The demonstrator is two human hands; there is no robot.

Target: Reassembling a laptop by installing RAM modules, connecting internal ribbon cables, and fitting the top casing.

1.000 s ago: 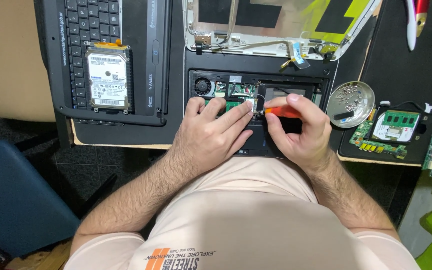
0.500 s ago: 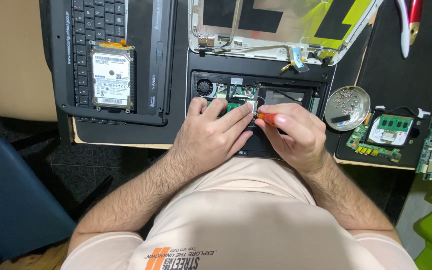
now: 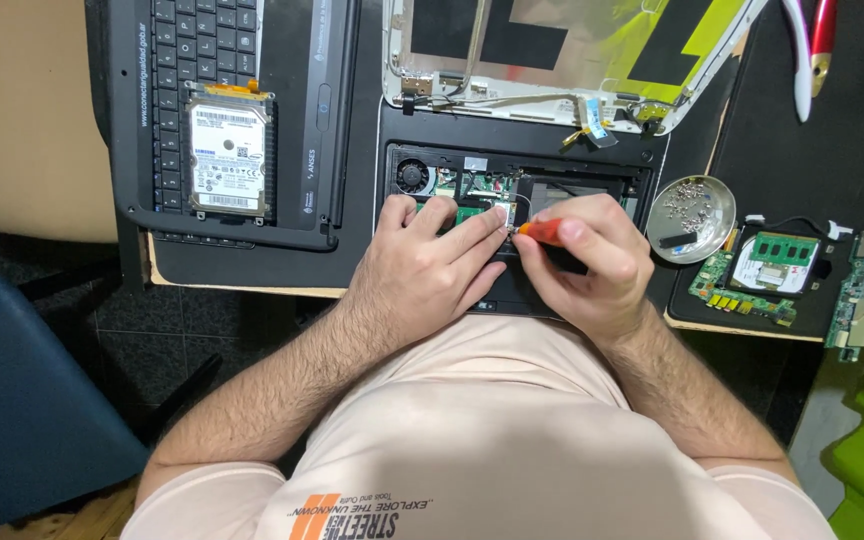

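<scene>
Right hand (image 3: 587, 262): fingers closed on orange screwdriver (image 3: 540, 231), unmoved; tip at small card (image 3: 503, 212).
Left hand (image 3: 430, 272): fingers flat, holding nothing, steadying chassis (image 3: 522, 160) as before.

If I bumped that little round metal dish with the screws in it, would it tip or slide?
The round metal dish looks shallow and flat-bottomed, so it would probably slide rather than tip. It seems thin and light, so a bump could easily shift it. The tiny screws lie loose inside and would likely rattle or scatter.
</scene>
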